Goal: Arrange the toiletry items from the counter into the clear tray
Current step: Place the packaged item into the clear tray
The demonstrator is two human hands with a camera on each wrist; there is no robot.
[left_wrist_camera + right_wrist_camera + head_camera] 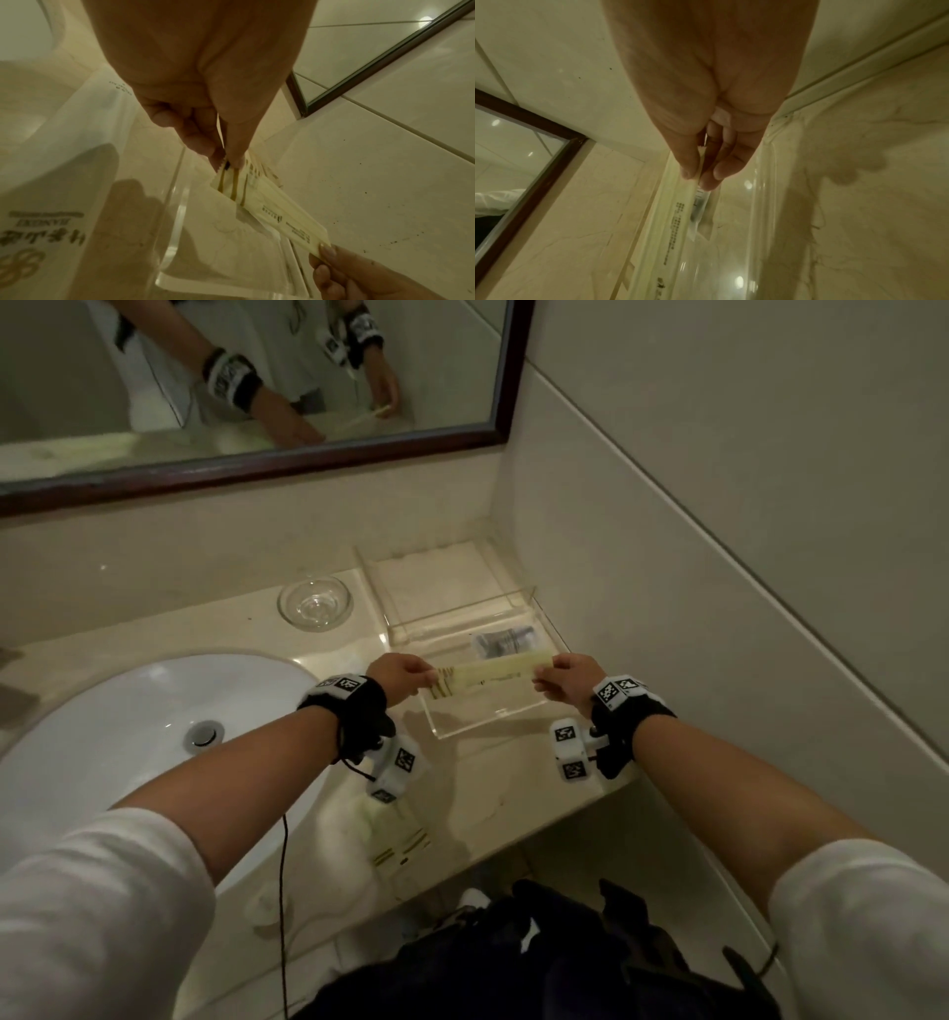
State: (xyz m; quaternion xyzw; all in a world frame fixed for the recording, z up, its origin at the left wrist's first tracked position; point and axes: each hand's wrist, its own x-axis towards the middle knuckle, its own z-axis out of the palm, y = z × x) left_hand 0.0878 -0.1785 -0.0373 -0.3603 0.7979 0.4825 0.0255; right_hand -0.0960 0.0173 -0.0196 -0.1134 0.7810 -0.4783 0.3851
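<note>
A long cream packet [488,675] with gold stripes at one end hangs level over the front compartment of the clear tray [488,726]. My left hand [429,679] pinches its striped end [231,182] between thumb and fingers. My right hand [542,677] pinches the other end [698,178]. A small dark sachet [500,642] lies in the tray behind the packet. More cream packets with gold stripes [403,850] lie on the counter near its front edge, below my left wrist.
The white sink basin [128,721] is on the left. A small glass dish [315,603] stands behind it beside the tray. The tiled wall [719,557] runs close along the right. A mirror [246,377] hangs above.
</note>
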